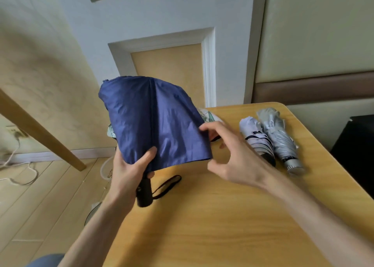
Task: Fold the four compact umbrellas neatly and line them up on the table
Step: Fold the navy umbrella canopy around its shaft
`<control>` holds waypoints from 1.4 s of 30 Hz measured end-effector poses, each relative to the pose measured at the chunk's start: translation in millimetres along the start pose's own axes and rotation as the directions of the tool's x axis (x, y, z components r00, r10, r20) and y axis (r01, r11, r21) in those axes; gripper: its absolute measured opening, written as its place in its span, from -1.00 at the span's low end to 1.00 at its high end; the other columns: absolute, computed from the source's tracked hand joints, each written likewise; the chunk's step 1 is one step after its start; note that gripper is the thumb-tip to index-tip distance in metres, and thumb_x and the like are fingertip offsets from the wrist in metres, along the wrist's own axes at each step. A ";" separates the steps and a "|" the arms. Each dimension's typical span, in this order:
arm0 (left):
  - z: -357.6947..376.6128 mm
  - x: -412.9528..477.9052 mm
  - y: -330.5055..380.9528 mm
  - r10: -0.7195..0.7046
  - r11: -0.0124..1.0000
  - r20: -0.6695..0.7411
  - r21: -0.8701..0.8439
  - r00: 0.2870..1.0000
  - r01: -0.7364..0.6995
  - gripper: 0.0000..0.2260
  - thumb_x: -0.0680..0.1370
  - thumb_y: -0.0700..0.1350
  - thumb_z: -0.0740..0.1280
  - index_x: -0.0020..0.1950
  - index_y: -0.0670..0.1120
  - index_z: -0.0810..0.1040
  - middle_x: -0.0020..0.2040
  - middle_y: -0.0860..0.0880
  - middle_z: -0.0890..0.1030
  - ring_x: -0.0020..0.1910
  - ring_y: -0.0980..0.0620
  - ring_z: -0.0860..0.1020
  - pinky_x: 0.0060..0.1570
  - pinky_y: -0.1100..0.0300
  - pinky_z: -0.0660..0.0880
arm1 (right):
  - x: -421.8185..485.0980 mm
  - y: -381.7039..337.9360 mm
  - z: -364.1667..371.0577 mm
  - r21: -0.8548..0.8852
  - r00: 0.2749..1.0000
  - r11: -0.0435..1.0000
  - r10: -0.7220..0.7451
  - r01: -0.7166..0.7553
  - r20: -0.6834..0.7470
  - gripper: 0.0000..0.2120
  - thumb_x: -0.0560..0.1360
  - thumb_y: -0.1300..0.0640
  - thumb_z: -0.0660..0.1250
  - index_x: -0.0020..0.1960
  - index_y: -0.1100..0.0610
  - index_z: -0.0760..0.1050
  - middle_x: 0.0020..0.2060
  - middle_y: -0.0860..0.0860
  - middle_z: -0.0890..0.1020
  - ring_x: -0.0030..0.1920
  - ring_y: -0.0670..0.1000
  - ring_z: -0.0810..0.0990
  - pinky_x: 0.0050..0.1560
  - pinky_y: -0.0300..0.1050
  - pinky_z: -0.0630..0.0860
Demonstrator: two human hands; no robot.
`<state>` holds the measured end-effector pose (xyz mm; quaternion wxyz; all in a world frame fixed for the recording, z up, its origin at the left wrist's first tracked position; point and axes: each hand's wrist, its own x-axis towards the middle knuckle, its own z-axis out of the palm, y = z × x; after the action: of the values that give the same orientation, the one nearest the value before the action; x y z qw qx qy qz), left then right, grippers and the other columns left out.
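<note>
My left hand [129,165] gripped the blue umbrella [151,119] above its handle; right fingertips [204,128] pinched the canopy's limp, probably slippery edge.

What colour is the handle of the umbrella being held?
The handle is black; head view shows it.

**Layout: table and four umbrellas**

Umbrella A [153,121] is held up over the left edge of the table [202,216]. The left hand [129,169] is at A's base, with the handle [144,194] below the hand and the strap [168,185] looping to the handle's right. The right hand [232,155] is at A's right edge. Umbrella B [210,117] is behind A at the table's far left corner, mostly hidden. Umbrella C [257,139] and umbrella D [280,139] lie side by side on the table's right, touching, C left of D, well apart from A. A cable [18,165] lies on the floor, far left.
</note>
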<state>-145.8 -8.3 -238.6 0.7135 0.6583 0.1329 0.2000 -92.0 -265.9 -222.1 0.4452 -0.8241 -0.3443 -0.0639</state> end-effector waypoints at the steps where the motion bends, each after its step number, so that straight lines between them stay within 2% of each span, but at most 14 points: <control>1: -8.1 6.2 6.0 0.013 0.999 0.027 0.029 1.000 -0.013 -0.53 0.40 -0.11 0.64 0.19 -0.09 0.49 -0.13 -0.14 0.57 -0.41 -0.01 0.49 -0.44 0.13 0.49 | 2.3 -1.5 -4.0 0.067 0.995 0.997 0.022 -0.029 0.099 -0.40 0.38 0.14 0.45 0.39 -0.12 0.43 0.23 -0.15 0.53 0.27 -0.11 0.53 0.23 -0.21 0.47; 4: -27.2 17.3 22.4 0.063 0.989 0.140 0.126 0.988 -0.081 -0.52 0.29 -0.06 0.64 0.03 -0.15 0.46 -0.31 -0.07 0.52 -0.46 -0.02 0.43 -0.53 0.16 0.40 | 9.6 -1.0 -12.0 0.294 0.993 0.951 0.115 -0.099 -0.037 -0.57 0.51 0.11 0.42 0.34 -0.15 0.51 0.19 -0.05 0.58 0.20 -0.07 0.60 0.26 0.04 0.56; 6: -32.5 18.3 30.5 0.067 0.972 0.218 0.208 0.974 -0.114 -0.48 0.21 -0.01 0.65 -0.06 -0.13 0.43 -0.40 -0.03 0.49 -0.52 0.00 0.42 -0.56 0.18 0.38 | 13.1 1.9 -12.6 0.284 0.988 0.957 0.102 -0.066 -0.112 -0.61 0.64 0.20 0.37 0.39 -0.11 0.51 0.25 -0.06 0.57 0.20 -0.04 0.61 0.29 0.12 0.56; 9: -33.4 15.0 36.1 0.035 0.939 0.296 0.318 0.955 -0.133 -0.32 0.06 0.08 0.74 0.00 -0.10 0.48 -0.40 -0.02 0.53 -0.52 0.03 0.47 -0.56 0.19 0.42 | 13.7 9.0 -9.0 0.260 0.991 0.965 0.050 -0.016 -0.125 -0.65 0.69 0.28 0.29 0.43 0.04 0.53 0.26 -0.05 0.62 0.23 0.01 0.61 0.32 0.03 0.56; 12: -32.1 12.5 34.7 0.017 0.916 0.332 0.373 0.943 -0.148 -0.21 -0.07 0.26 0.74 0.02 -0.01 0.55 -0.34 0.03 0.62 -0.46 0.06 0.55 -0.53 0.18 0.48 | 10.5 12.4 -9.3 0.268 0.993 0.962 0.080 -0.055 -0.087 -0.69 0.67 0.26 0.34 0.37 0.03 0.59 0.21 -0.03 0.66 0.19 -0.07 0.63 0.25 -0.14 0.54; 15: -29.8 14.3 29.0 -0.014 0.939 0.367 0.324 0.930 -0.114 -0.38 -0.05 0.25 0.74 -0.12 0.14 0.60 -0.38 0.02 0.59 -0.50 0.06 0.51 -0.54 0.20 0.44 | 5.3 11.4 -15.0 0.426 0.992 0.901 0.117 -0.085 -0.049 -0.54 0.61 0.31 0.41 0.40 -0.10 0.57 0.31 0.00 0.61 0.27 -0.02 0.61 0.32 -0.07 0.56; 18: -27.5 15.6 24.6 -0.016 0.944 0.349 0.313 0.937 -0.100 -0.35 -0.01 0.18 0.76 -0.08 0.04 0.56 -0.38 -0.04 0.55 -0.50 -0.05 0.46 -0.54 0.18 0.42 | 5.8 10.2 -19.3 0.511 0.992 0.854 0.124 -0.098 -0.017 -0.60 0.59 0.31 0.44 0.36 -0.02 0.61 0.31 0.03 0.61 0.28 -0.01 0.62 0.31 -0.04 0.55; 21: -26.1 16.8 21.4 -0.004 0.944 0.340 0.310 0.940 -0.108 -0.49 0.20 -0.04 0.67 0.01 -0.09 0.51 -0.37 -0.08 0.53 -0.50 -0.08 0.43 -0.55 0.16 0.42 | 7.2 7.1 -20.3 0.394 0.996 0.917 0.080 -0.060 -0.035 -0.55 0.55 0.20 0.48 0.39 -0.11 0.58 0.28 -0.03 0.57 0.24 -0.06 0.63 0.30 -0.08 0.51; 25: -24.6 21.1 15.8 -0.008 0.951 0.342 0.294 0.940 -0.099 -0.57 0.35 -0.23 0.63 0.07 -0.16 0.48 -0.32 -0.16 0.50 -0.51 -0.07 0.40 -0.56 0.14 0.40 | 10.2 4.9 -14.9 0.338 0.993 0.941 0.066 -0.030 -0.096 -0.57 0.55 0.25 0.51 0.32 -0.09 0.53 0.24 -0.02 0.50 0.11 -0.09 0.64 0.09 -0.22 0.50; 27: -25.4 22.3 14.4 -0.014 0.953 0.333 0.288 0.943 -0.088 -0.55 0.35 -0.22 0.63 0.12 -0.16 0.49 -0.27 -0.19 0.52 -0.47 -0.09 0.43 -0.56 0.13 0.42 | 11.7 7.4 -8.1 0.294 0.992 0.956 0.043 -0.006 -0.120 -0.64 0.56 0.26 0.48 0.24 -0.08 0.56 0.20 -0.06 0.55 0.14 -0.08 0.62 0.13 -0.25 0.45; 30: -24.8 21.8 14.3 -0.014 0.956 0.335 0.280 0.942 -0.086 -0.51 0.32 -0.14 0.60 0.17 -0.16 0.51 -0.22 -0.17 0.58 -0.43 -0.11 0.48 -0.52 0.15 0.46 | 14.2 4.7 -1.1 0.271 0.984 0.963 0.043 0.006 -0.172 -0.53 0.54 0.26 0.50 0.33 -0.14 0.51 0.20 -0.18 0.51 0.18 -0.04 0.60 0.11 -0.26 0.48; 33: -24.7 23.4 12.4 -0.026 0.954 0.321 0.291 0.947 -0.073 -0.48 0.35 -0.18 0.69 0.20 -0.10 0.52 -0.14 -0.28 0.62 -0.31 -0.18 0.54 -0.43 0.09 0.51 | 16.5 -1.6 -0.4 0.320 0.960 0.947 0.065 0.027 -0.273 -0.56 0.51 0.27 0.53 0.29 -0.06 0.53 0.19 -0.04 0.51 0.14 -0.03 0.63 -0.06 -0.26 0.53; 37: -23.6 22.5 13.3 -0.034 0.952 0.329 0.298 0.944 -0.070 -0.44 0.25 -0.03 0.66 0.17 -0.06 0.54 -0.13 -0.33 0.58 -0.32 -0.21 0.53 -0.45 0.08 0.51 | 17.9 1.7 3.6 0.189 0.954 0.979 -0.012 0.071 -0.299 -0.64 0.51 0.26 0.54 0.11 -0.18 0.64 0.15 -0.02 0.54 0.14 -0.08 0.61 -0.05 -0.22 0.55; 42: -21.0 21.6 13.0 -0.046 0.961 0.337 0.271 0.940 -0.050 -0.55 0.29 -0.09 0.62 0.10 -0.03 0.54 -0.29 -0.09 0.57 -0.38 -0.14 0.45 -0.52 0.14 0.46 | 21.7 10.6 -15.7 0.217 0.914 0.973 0.019 0.076 -0.405 -0.64 0.58 0.37 0.42 0.00 -0.12 0.66 0.05 0.07 0.61 -0.02 -0.09 0.62 -0.10 -0.13 0.56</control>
<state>-137.6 21.0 -226.2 0.6267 0.7759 0.0334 0.0637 -65.9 -270.9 -211.2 0.5974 -0.7312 -0.2623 -0.1993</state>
